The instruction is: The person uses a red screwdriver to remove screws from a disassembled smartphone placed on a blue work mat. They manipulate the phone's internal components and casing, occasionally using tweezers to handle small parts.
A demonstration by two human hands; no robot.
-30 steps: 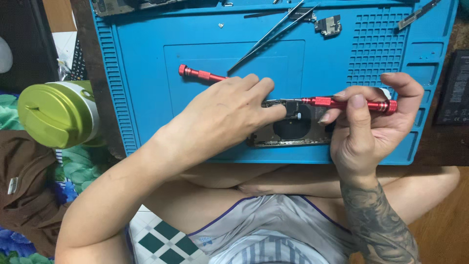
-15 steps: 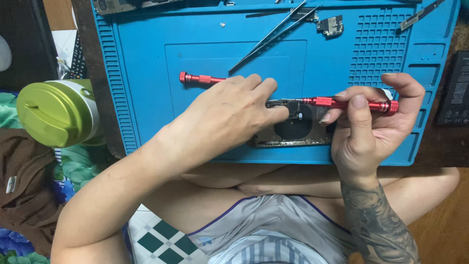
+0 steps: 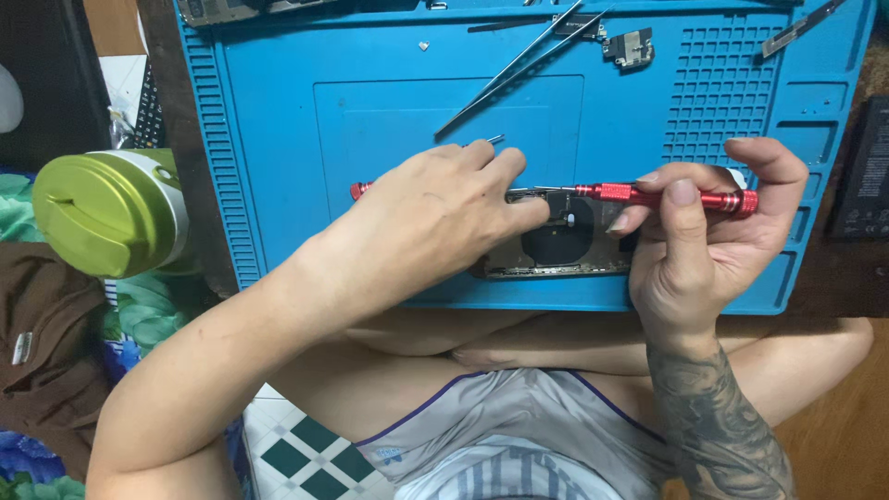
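Note:
My left hand (image 3: pixel 435 218) lies over the blue work mat (image 3: pixel 370 111), its fingertips pressing on the left end of an opened phone (image 3: pixel 565 250) near the mat's front edge. My right hand (image 3: pixel 704 241) pinches a red screwdriver (image 3: pixel 667 196) held level, its thin tip pointing left into the phone's upper edge. A second red screwdriver (image 3: pixel 357 190) lies mostly hidden under my left hand; only its red end shows. A small metal tip (image 3: pixel 495 140) pokes out above my left fingers.
Long tweezers (image 3: pixel 519 60), a small metal component (image 3: pixel 630 46) and a tiny screw (image 3: pixel 423 44) lie at the mat's back. A flat metal tool (image 3: pixel 796 28) sits at the back right. A green-lidded container (image 3: pixel 106 213) stands left of the mat, a dark slab (image 3: pixel 861 167) right.
The second red screwdriver, earlier lying in plain sight behind my left hand, now sits nearer and mostly under that hand. My right hand and its screwdriver have held still.

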